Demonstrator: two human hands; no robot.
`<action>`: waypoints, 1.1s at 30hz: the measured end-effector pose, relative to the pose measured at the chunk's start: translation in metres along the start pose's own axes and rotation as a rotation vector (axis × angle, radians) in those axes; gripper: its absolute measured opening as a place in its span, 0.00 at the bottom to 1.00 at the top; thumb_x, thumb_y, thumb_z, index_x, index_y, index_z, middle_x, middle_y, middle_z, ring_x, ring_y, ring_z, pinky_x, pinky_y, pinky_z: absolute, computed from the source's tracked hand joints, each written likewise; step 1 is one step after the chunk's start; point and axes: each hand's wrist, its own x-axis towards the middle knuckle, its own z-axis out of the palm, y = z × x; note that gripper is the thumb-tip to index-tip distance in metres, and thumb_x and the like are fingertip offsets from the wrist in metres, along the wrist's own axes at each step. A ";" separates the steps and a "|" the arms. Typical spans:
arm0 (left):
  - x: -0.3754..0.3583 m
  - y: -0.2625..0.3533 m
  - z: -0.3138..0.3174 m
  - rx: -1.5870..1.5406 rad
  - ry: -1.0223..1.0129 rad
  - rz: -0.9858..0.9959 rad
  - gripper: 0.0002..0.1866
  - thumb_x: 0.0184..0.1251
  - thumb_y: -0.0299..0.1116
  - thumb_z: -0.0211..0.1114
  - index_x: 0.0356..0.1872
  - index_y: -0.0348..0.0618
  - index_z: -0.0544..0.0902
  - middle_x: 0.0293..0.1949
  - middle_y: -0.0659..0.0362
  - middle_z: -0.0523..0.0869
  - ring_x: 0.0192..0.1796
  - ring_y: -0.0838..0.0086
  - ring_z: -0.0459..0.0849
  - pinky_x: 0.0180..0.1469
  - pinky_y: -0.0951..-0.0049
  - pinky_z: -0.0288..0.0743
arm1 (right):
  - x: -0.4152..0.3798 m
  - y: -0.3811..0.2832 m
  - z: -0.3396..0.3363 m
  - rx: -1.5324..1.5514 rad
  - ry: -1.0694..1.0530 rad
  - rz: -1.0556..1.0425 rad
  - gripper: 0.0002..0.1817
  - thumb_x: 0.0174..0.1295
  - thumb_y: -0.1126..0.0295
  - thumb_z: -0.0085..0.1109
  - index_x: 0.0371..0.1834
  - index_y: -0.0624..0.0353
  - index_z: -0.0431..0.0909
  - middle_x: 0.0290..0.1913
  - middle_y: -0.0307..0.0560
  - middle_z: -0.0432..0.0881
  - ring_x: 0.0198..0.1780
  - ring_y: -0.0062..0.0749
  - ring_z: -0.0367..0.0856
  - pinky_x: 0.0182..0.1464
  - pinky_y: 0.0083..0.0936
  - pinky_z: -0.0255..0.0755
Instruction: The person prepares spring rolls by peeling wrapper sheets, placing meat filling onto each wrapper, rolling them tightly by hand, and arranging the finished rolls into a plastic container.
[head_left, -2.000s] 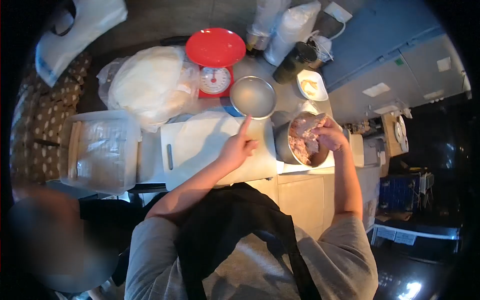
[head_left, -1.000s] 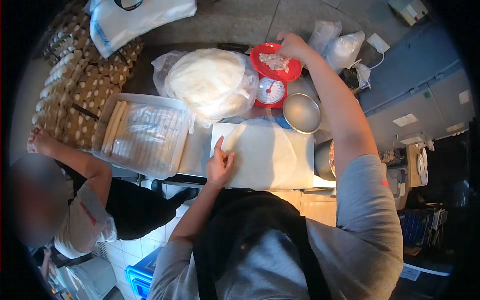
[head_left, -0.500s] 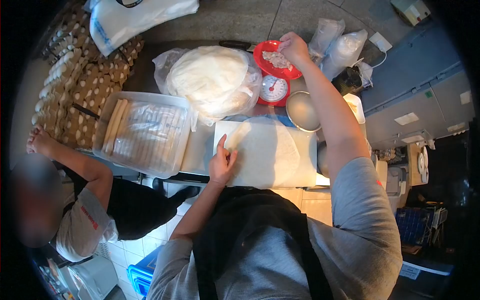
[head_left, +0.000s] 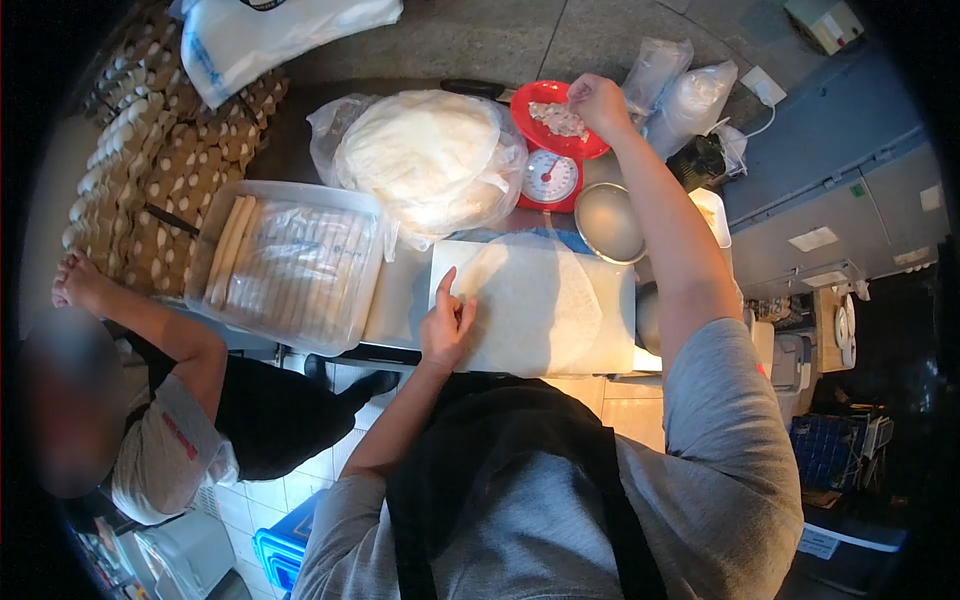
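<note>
My right hand is at the right side of a red dish, its fingers curled together; what they hold, if anything, is hidden. Pale pink, minced-looking filling lies in the dish, which rests on a red kitchen scale with a round dial. My left hand is at the left edge of a white cutting board, index finger stretched out and the others loosely apart. A thin, round, translucent wrapper sheet lies on the board. Behind it, a large pile of pale round sheets sits in a plastic bag.
Left of the board stands a clear plastic container with long pale rolls. A metal bowl is right of the scale. Egg trays are stacked at far left. A co-worker's arm is below them. Plastic bags stand back right.
My right hand has shifted slightly to the right and towards me, off the filling to the dish's right side. My left hand has stayed in place.
</note>
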 end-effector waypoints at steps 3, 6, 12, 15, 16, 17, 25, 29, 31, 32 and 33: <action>0.000 0.002 -0.001 0.007 -0.010 -0.023 0.33 0.67 0.37 0.62 0.70 0.43 0.60 0.19 0.58 0.76 0.21 0.65 0.76 0.28 0.66 0.71 | 0.002 -0.003 -0.003 0.035 0.002 0.012 0.04 0.49 0.76 0.63 0.29 0.57 0.83 0.31 0.46 0.86 0.34 0.32 0.86 0.38 0.28 0.78; 0.000 -0.001 0.000 -0.016 0.010 0.014 0.32 0.67 0.37 0.62 0.69 0.43 0.61 0.20 0.58 0.76 0.21 0.65 0.77 0.28 0.66 0.71 | 0.006 -0.015 -0.007 0.216 0.023 0.063 0.05 0.53 0.78 0.58 0.31 0.60 0.83 0.31 0.47 0.86 0.34 0.30 0.86 0.37 0.27 0.79; 0.000 -0.001 0.000 -0.007 0.011 0.012 0.32 0.66 0.36 0.62 0.69 0.43 0.61 0.20 0.58 0.76 0.21 0.65 0.76 0.28 0.66 0.71 | -0.002 -0.039 -0.012 0.400 -0.054 0.304 0.12 0.53 0.88 0.48 0.35 0.65 0.79 0.36 0.49 0.82 0.37 0.31 0.83 0.37 0.25 0.80; 0.001 -0.001 0.000 0.006 0.007 0.011 0.32 0.66 0.36 0.62 0.69 0.43 0.61 0.20 0.58 0.76 0.21 0.66 0.76 0.28 0.67 0.71 | -0.002 -0.024 -0.005 0.197 -0.039 0.256 0.07 0.47 0.83 0.61 0.30 0.61 0.81 0.30 0.46 0.84 0.35 0.28 0.84 0.36 0.26 0.79; 0.001 -0.001 0.000 0.000 0.008 0.007 0.32 0.66 0.36 0.62 0.69 0.43 0.61 0.20 0.58 0.76 0.21 0.66 0.76 0.28 0.67 0.71 | -0.001 -0.017 -0.004 0.106 -0.036 0.223 0.07 0.44 0.80 0.66 0.27 0.59 0.82 0.27 0.44 0.85 0.34 0.27 0.85 0.36 0.26 0.79; 0.000 -0.001 0.000 -0.006 0.008 0.002 0.32 0.66 0.36 0.62 0.69 0.43 0.61 0.20 0.58 0.76 0.21 0.66 0.76 0.28 0.67 0.71 | 0.000 -0.010 -0.003 0.049 -0.020 0.188 0.06 0.43 0.79 0.67 0.26 0.58 0.82 0.27 0.44 0.84 0.34 0.27 0.85 0.36 0.27 0.79; 0.000 -0.002 0.001 -0.023 0.017 0.008 0.32 0.67 0.37 0.62 0.69 0.43 0.61 0.19 0.58 0.76 0.21 0.66 0.76 0.28 0.66 0.71 | 0.004 -0.005 -0.008 0.164 -0.055 0.158 0.05 0.49 0.75 0.67 0.30 0.57 0.83 0.29 0.43 0.85 0.33 0.28 0.84 0.36 0.27 0.78; 0.000 -0.002 0.001 -0.020 0.005 0.002 0.31 0.67 0.37 0.61 0.69 0.43 0.61 0.18 0.58 0.75 0.20 0.65 0.76 0.27 0.65 0.70 | 0.001 -0.031 -0.016 0.404 -0.064 0.297 0.05 0.55 0.80 0.60 0.34 0.62 0.81 0.31 0.44 0.83 0.33 0.27 0.83 0.31 0.24 0.78; 0.001 -0.002 0.001 -0.018 0.007 0.007 0.31 0.67 0.37 0.61 0.69 0.43 0.61 0.18 0.58 0.75 0.20 0.64 0.76 0.27 0.64 0.70 | -0.002 -0.043 -0.018 0.513 -0.056 0.333 0.06 0.55 0.84 0.56 0.34 0.65 0.79 0.31 0.43 0.80 0.33 0.25 0.81 0.31 0.21 0.77; 0.001 -0.003 0.002 -0.015 0.008 0.011 0.31 0.67 0.37 0.61 0.69 0.43 0.61 0.18 0.58 0.75 0.20 0.64 0.76 0.27 0.64 0.70 | -0.002 -0.042 -0.016 0.486 -0.055 0.345 0.06 0.55 0.85 0.56 0.34 0.65 0.79 0.31 0.43 0.80 0.33 0.25 0.81 0.31 0.21 0.77; 0.001 -0.003 0.002 -0.012 0.010 0.014 0.31 0.67 0.37 0.61 0.69 0.43 0.61 0.18 0.58 0.75 0.20 0.64 0.76 0.27 0.64 0.70 | -0.001 -0.038 -0.013 0.458 -0.054 0.357 0.06 0.54 0.85 0.56 0.34 0.65 0.79 0.32 0.43 0.81 0.33 0.25 0.81 0.32 0.21 0.77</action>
